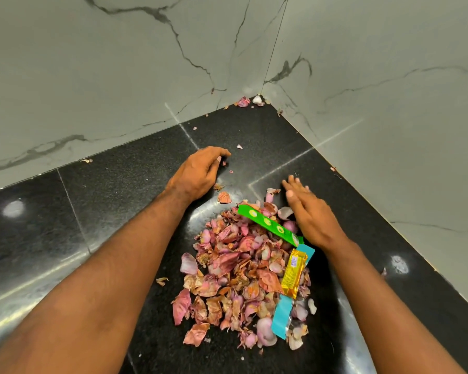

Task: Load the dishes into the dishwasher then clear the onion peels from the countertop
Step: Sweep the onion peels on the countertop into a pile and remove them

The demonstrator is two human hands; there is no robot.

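Pink and brown onion peels (235,276) lie heaped on the black stone countertop (52,238) between the forearms, the heap's long axis running from near to far, with a yellow wrapper (293,273), a blue wrapper (281,317) and a green wrapper (270,225) along its right side. Beyond, the right hand (311,214) stands edge-on with straight fingers against the heap's far right, and the left hand (197,171) rests on the counter, fingers loosely curled, holding nothing. A few stray peels (250,101) sit in the marble wall corner.

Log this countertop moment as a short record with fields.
surface: black countertop in a marble-walled corner
main pile: onion peels heaped between the forearms
mixed in: green wrapper, yellow wrapper, blue wrapper
strays: peels in the corner
left hand: fingers curled down onto the counter behind the pile
right hand: fingers straight, at the pile's right edge
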